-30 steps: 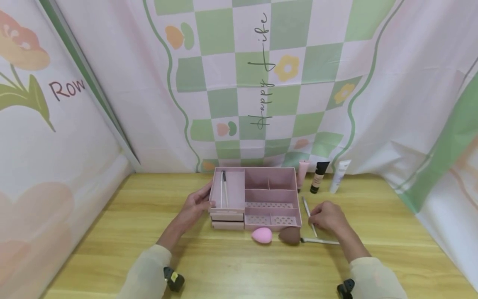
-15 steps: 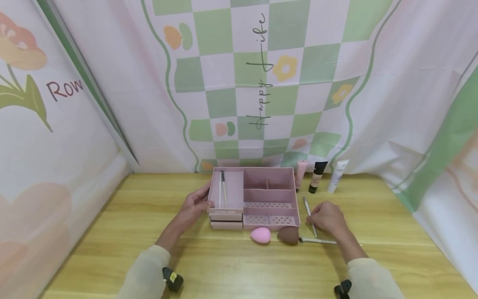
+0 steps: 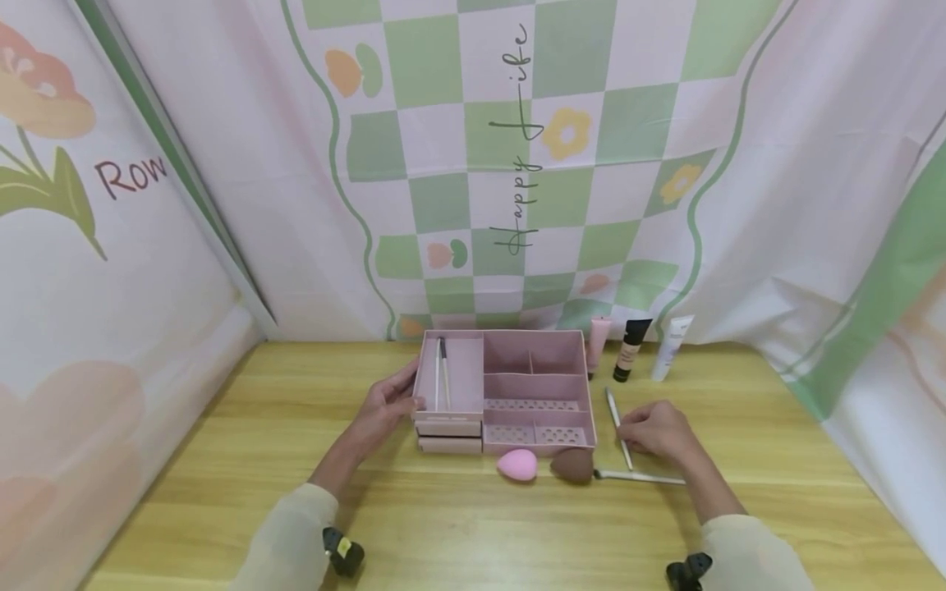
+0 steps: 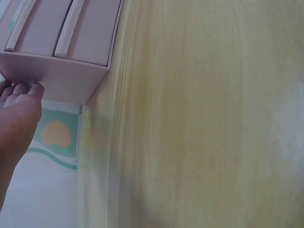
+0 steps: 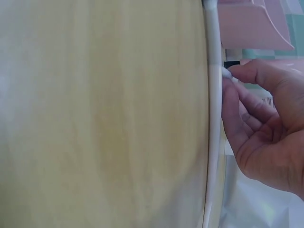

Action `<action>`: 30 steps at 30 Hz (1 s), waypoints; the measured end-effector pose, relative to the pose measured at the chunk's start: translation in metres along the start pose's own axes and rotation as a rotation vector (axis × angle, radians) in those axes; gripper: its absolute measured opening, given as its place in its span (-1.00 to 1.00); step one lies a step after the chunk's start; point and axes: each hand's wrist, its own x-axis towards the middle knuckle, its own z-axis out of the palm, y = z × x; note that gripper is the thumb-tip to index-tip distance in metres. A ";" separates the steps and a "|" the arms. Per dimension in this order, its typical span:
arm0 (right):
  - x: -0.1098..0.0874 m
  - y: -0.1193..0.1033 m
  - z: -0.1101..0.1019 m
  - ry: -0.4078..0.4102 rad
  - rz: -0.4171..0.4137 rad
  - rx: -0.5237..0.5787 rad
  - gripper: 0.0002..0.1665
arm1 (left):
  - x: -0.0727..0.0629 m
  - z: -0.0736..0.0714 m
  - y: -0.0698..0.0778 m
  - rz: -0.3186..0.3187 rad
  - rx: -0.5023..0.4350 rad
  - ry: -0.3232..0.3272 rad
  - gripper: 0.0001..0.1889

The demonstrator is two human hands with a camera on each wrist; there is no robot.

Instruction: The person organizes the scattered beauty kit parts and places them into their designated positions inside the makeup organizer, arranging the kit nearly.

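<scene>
- Slightly rightward, away from the box point(image 3: 467, 369), the right hand point(image 3: 661, 431) and its pinched brush point(image 3: 612, 406) have moved since the earlier frame; the box has kept its place.
- Left hand point(image 3: 384, 410) holds the box at its left side, the thumb at the rim and the fingertips against the wall.
- Box stands on the bench point(image 3: 473, 533); two slim tools point(image 3: 446, 382) lie in its left tray.
- Before the box lie the pink sponge point(image 3: 519, 465) and, to its right, the brown sponge point(image 3: 572, 465).
- Pink tube point(image 3: 599, 341) stands just beside the box, behind.
- Pinched brush is right of the box; the right hand is narrow, with thumb and finger closed upon it. I cannot tell if it touches the bench.
- Lower brush point(image 3: 643, 476) lies nearer the person.
- Black tube point(image 3: 628, 349), then white tube point(image 3: 671, 349), stand behind.
</scene>
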 end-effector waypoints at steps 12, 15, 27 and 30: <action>-0.005 -0.005 -0.011 -0.035 -0.066 0.073 -0.55 | -0.001 0.001 0.002 -0.010 0.014 -0.001 -0.18; -0.007 -0.009 -0.014 -0.056 -0.093 0.104 -0.55 | -0.001 0.001 0.002 -0.008 0.013 -0.003 -0.19; -0.013 -0.022 -0.017 -0.126 -0.105 0.278 -0.47 | -0.001 0.001 0.001 -0.025 0.017 0.007 -0.19; -0.015 -0.027 -0.017 -0.127 -0.098 0.294 -0.46 | 0.000 0.001 0.002 -0.024 0.014 0.008 -0.19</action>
